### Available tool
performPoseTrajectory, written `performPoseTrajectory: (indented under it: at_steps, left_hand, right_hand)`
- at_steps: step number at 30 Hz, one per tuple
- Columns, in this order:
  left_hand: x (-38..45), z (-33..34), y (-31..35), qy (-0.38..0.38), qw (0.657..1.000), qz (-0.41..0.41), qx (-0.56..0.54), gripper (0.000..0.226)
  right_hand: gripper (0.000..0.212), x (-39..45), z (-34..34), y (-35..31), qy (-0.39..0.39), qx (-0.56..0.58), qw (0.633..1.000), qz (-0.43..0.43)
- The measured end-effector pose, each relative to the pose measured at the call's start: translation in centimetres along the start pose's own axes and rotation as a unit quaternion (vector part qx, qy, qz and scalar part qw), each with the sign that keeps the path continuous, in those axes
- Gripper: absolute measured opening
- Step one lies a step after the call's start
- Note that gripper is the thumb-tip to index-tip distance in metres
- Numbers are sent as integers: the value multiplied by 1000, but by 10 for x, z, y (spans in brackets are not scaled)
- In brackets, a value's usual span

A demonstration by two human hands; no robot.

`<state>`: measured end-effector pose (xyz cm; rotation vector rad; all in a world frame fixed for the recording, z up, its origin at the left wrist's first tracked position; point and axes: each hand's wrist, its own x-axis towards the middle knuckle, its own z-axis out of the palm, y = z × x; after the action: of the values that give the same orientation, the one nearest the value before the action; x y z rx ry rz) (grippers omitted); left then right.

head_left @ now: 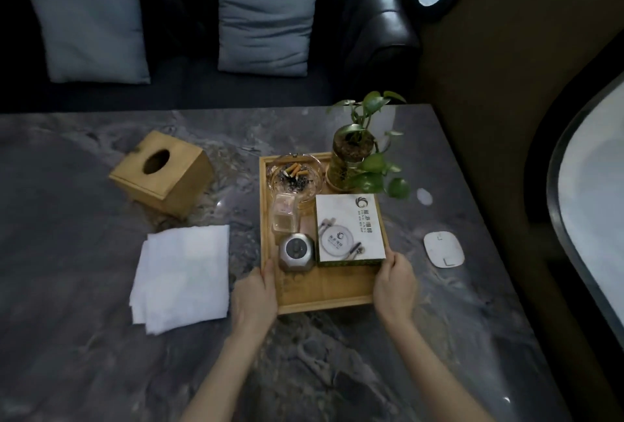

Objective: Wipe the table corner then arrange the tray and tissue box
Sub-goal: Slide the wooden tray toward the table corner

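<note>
A wooden tray lies on the grey marble table, right of centre. My left hand grips its near left edge and my right hand grips its near right edge. The tray holds a glass ashtray with cigarette butts, a small clear container, a metal round object, a white printed box and a potted plant. A wooden tissue box stands apart to the left. A folded white cloth lies flat beside the tray's left edge.
A white flat device rests on the table right of the tray, near the table's right edge. A dark sofa with two grey cushions runs along the far side. A brown wall closes the right.
</note>
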<state>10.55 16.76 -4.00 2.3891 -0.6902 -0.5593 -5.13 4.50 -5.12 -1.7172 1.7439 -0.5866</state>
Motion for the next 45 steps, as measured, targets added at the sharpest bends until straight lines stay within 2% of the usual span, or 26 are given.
performPoseTrajectory:
  at_steps: [7, 17, 22, 26, 34, 38, 42, 45]
  left_hand:
    - [-10, -2, -28, -18, 999, -46, 20, 54]
    - [-10, 0, -39, -24, 998, -42, 48, 54]
    - [-8, -6, -36, -17, 985, 2, 172, 56]
    - [-4, -9, -33, -64, 956, 25, 285, 54]
    - [-7, -8, -36, -66, 939, 43, 334, 50]
    - [-7, -16, -30, -97, 938, 24, 332, 51]
    - [-5, -28, -24, -96, 952, -24, 290, 48]
    - [-8, -45, -21, -65, 971, -38, 228, 43]
  right_hand:
    - [32, -23, 20, 7, -9, -15, 1000, 11]
    - [32, -30, 23, 10, -21, -65, 998, -6]
    - [31, -29, 9, 6, -75, -219, 967, -103]
    - [32, -27, 2, 0, -95, -297, 940, -137]
    - [37, -21, -4, -1, -122, -290, 939, -140]
    - [39, -15, -12, -10, -132, -234, 958, -101]
    - [31, -20, -17, -31, -77, -152, 978, -122]
    - [30, -27, -14, -57, -76, -113, 973, -185]
